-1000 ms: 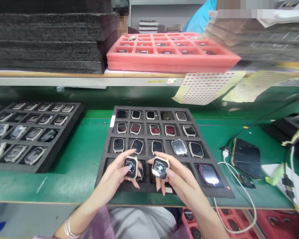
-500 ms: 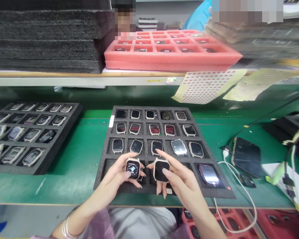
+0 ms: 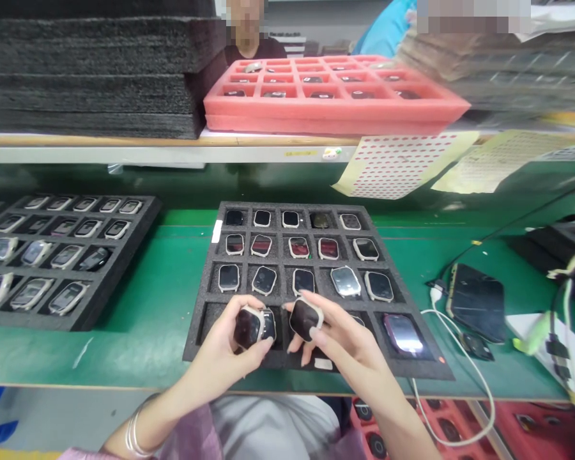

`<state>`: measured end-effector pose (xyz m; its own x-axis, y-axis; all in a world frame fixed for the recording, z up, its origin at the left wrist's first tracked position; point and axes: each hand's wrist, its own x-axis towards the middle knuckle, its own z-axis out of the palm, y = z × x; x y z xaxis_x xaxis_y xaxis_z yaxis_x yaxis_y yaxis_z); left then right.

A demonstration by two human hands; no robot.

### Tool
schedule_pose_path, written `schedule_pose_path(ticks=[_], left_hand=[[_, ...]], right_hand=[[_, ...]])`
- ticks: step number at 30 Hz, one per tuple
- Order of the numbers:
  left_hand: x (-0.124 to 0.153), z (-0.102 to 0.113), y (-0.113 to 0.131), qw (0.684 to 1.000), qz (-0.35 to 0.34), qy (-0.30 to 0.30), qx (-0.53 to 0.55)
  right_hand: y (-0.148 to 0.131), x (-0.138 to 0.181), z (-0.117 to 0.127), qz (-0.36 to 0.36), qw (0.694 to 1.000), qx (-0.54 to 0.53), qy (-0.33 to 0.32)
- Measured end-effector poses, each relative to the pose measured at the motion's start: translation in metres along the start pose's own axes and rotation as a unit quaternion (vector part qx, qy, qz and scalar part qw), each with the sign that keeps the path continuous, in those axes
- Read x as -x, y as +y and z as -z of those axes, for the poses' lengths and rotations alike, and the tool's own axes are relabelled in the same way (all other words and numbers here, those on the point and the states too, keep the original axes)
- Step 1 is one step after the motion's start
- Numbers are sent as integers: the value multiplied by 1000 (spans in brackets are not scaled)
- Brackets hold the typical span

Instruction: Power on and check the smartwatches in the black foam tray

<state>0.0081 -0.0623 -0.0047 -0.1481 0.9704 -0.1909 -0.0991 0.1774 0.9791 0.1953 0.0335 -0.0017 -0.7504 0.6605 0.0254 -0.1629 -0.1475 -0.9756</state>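
My left hand (image 3: 230,348) is closed around a smartwatch body (image 3: 247,327) with a pale case and a dark screen, held over the near row of a black foam tray (image 3: 206,281). Another watch (image 3: 268,324) lies in the cell just right of it. My right hand (image 3: 345,345) pinches a second smartwatch body (image 3: 305,317), screen dark and tilted left, above the same row. The tray's further rows hold several watches in their cells, and one with a purple screen (image 3: 402,333) lies at the near right.
A second black tray of watches (image 3: 124,255) lies at left on the green bench. A phone (image 3: 476,301) with a white cable (image 3: 460,377) lies at right. A shelf carries a pink tray (image 3: 335,118), black foam stacks (image 3: 91,76) and sticker sheets. A person sits beyond.
Both watch screens have gone dark. My left hand has turned its watch and closed more tightly around it; my right hand has tilted its watch to the left and lowered it slightly.
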Motion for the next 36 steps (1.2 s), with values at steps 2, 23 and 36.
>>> schedule_pose_path(ticks=[2,23,36], left_hand=[[2,1,0,999,-9,12,-44],[4,2,-2,999,-15,13,-50],[13,-1,-19,991,-19,101,-85]], right_hand=[[0,0,1,7,1000,13,-8],[3,2,2,4,999,-37,-15],[3,9,-3,-49,994,-93,9]])
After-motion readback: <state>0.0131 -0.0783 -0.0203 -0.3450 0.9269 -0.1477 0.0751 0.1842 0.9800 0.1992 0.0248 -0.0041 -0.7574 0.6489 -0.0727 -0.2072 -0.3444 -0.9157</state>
